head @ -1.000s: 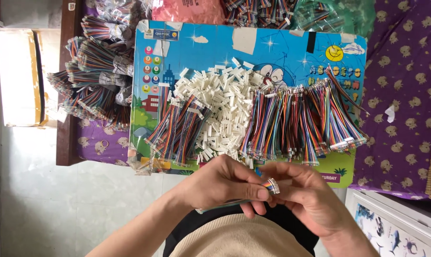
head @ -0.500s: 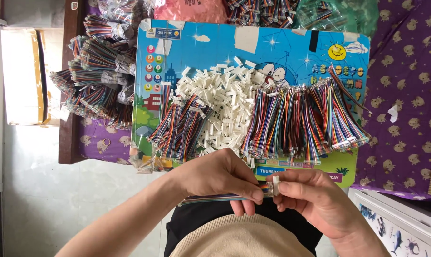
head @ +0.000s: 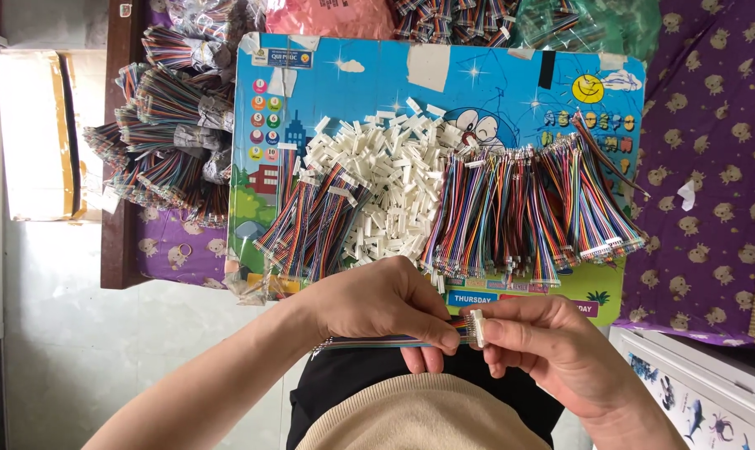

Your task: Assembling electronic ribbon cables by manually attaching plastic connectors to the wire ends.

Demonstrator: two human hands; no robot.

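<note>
My left hand (head: 390, 307) pinches a flat rainbow ribbon cable (head: 377, 342) that trails left across my lap. My right hand (head: 552, 346) holds a small white plastic connector housing (head: 477, 327) at the cable's end, thumb and fingers closed on it. Both hands meet just below the near edge of a blue cartoon board (head: 494, 75). On the board lie a heap of white connector housings (head: 386, 183), a fanned row of coloured ribbon cables (head: 527, 208) to its right and a smaller bunch (head: 311, 221) to its left.
Bundles of more rainbow cables (head: 169, 125) pile up left of the board on a purple patterned cloth (head: 711, 167). Bags of cables (head: 477, 17) sit beyond the board's far edge. A white box with sea-animal pictures (head: 694, 392) stands at lower right.
My hands have drawn together around the cable end, and the white housing now sits against the cable's tip. The cable stretches out further to the left.
</note>
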